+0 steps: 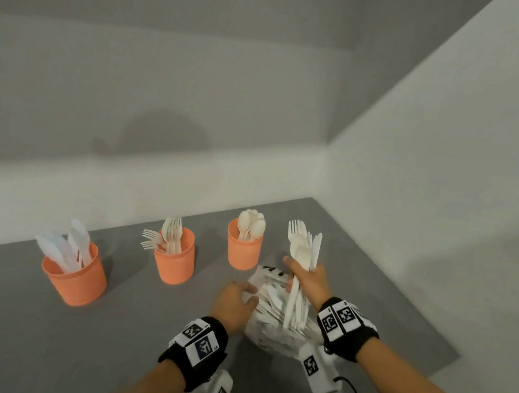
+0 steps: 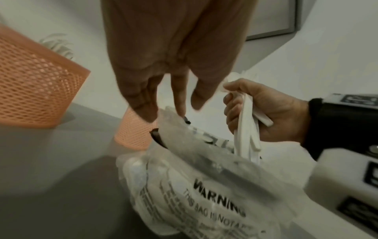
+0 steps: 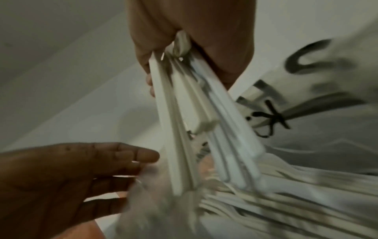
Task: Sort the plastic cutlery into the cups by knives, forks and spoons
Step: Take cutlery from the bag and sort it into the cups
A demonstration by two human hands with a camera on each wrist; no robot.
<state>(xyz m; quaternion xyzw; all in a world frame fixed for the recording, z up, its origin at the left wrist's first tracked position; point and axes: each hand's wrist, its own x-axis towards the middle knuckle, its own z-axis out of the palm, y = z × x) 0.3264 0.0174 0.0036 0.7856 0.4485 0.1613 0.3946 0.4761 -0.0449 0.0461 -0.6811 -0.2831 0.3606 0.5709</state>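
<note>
My right hand grips a mixed bundle of white plastic cutlery by the handles, with forks, a spoon and knives sticking up. The handles hang down into a clear plastic bag full of more cutlery. My left hand rests on the bag's left edge with its fingers straight, touching the bag. Three orange cups stand in a row: knives cup at the left, forks cup in the middle, spoons cup nearest the bag.
The grey table ends at a white wall behind the cups and at an edge on the right. A bare stretch of table lies between me and the cups. Wrist-camera housings and a cable hang under both forearms.
</note>
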